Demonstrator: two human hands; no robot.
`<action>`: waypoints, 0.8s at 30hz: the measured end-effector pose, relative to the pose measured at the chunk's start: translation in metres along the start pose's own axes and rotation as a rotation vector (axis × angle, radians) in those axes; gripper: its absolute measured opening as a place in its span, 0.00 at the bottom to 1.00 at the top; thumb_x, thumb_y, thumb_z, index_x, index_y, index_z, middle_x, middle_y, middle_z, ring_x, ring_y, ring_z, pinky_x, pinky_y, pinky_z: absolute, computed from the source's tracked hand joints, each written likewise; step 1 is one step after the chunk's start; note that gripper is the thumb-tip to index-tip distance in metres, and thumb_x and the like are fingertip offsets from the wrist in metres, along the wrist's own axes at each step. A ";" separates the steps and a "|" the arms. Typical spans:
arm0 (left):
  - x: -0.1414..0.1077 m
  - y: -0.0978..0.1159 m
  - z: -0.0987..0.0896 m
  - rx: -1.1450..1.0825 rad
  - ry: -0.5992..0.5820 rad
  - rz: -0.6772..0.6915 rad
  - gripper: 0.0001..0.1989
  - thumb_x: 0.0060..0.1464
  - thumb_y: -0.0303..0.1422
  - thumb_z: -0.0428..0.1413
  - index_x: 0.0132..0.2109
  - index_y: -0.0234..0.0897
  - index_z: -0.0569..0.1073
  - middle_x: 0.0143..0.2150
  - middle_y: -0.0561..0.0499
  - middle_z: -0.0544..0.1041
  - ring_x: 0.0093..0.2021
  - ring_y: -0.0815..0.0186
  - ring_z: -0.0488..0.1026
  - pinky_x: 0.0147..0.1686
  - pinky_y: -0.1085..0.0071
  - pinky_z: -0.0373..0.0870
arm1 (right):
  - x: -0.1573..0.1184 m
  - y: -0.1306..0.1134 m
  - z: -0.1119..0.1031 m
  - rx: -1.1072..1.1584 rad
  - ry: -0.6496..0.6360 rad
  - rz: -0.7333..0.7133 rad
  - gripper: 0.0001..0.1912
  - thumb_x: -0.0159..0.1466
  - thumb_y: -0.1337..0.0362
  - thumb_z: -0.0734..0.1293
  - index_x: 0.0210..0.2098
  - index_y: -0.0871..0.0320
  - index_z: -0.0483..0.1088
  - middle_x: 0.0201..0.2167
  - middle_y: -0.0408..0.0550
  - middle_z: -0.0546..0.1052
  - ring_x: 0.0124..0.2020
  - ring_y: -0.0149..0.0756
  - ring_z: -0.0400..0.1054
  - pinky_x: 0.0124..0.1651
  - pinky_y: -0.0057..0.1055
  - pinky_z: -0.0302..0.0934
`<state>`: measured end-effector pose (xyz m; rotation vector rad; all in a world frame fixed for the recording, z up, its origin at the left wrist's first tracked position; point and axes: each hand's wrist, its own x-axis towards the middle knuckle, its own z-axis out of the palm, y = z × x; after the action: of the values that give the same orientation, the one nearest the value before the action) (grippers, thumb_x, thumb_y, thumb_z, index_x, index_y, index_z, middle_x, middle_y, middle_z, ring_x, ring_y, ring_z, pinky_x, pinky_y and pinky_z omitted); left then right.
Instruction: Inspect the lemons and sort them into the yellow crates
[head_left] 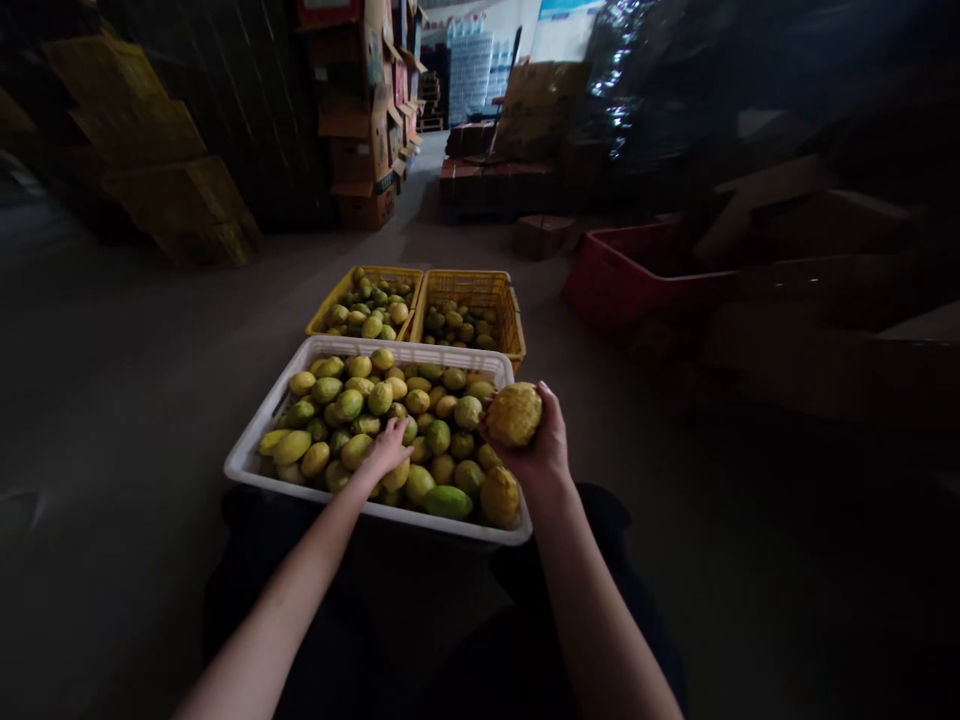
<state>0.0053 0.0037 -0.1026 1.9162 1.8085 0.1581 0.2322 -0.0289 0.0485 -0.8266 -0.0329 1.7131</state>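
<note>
A white plastic crate [246,440] full of yellow and green lemons [349,405] stands before my knees. My left hand [390,448] reaches into the middle of it, fingers apart and resting on the fruit, with nothing gripped. Over the crate's right side, my right hand [551,445] holds up a large bumpy yellow lemon [514,414], its fingers wrapped around it and partly hidden behind. Another big knobbly lemon [499,497] lies in the near right corner, beside a long green fruit [448,502].
Two yellow crates [517,320] with more lemons stand directly behind the white one. To the right is a red bin [600,285] near dark cardboard. Stacked cartons [360,165] and a loaded pallet [495,185] stand farther back on the concrete floor [135,400].
</note>
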 end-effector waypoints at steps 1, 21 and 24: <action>0.001 -0.001 0.002 -0.007 0.016 -0.011 0.32 0.56 0.32 0.56 0.66 0.35 0.57 0.68 0.35 0.59 0.62 0.52 0.66 0.60 0.63 0.62 | 0.001 0.002 0.000 -0.005 0.004 0.002 0.19 0.64 0.49 0.60 0.32 0.58 0.71 0.23 0.50 0.78 0.23 0.38 0.74 0.25 0.31 0.70; 0.027 0.010 0.027 -0.355 0.121 -0.209 0.23 0.58 0.37 0.54 0.57 0.32 0.63 0.56 0.35 0.71 0.63 0.45 0.63 0.61 0.52 0.58 | 0.022 0.009 -0.011 -0.083 -0.025 0.053 0.16 0.60 0.50 0.66 0.33 0.57 0.71 0.24 0.51 0.80 0.23 0.40 0.75 0.24 0.33 0.71; 0.021 0.013 0.016 -0.497 0.074 -0.163 0.17 0.62 0.38 0.48 0.54 0.35 0.66 0.49 0.40 0.75 0.60 0.48 0.66 0.59 0.52 0.61 | 0.019 0.013 -0.005 -0.089 0.007 0.056 0.14 0.61 0.52 0.66 0.34 0.56 0.71 0.23 0.48 0.80 0.22 0.40 0.74 0.24 0.35 0.71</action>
<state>0.0256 0.0191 -0.1167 1.4268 1.7567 0.5701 0.2224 -0.0188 0.0301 -0.9067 -0.0820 1.7713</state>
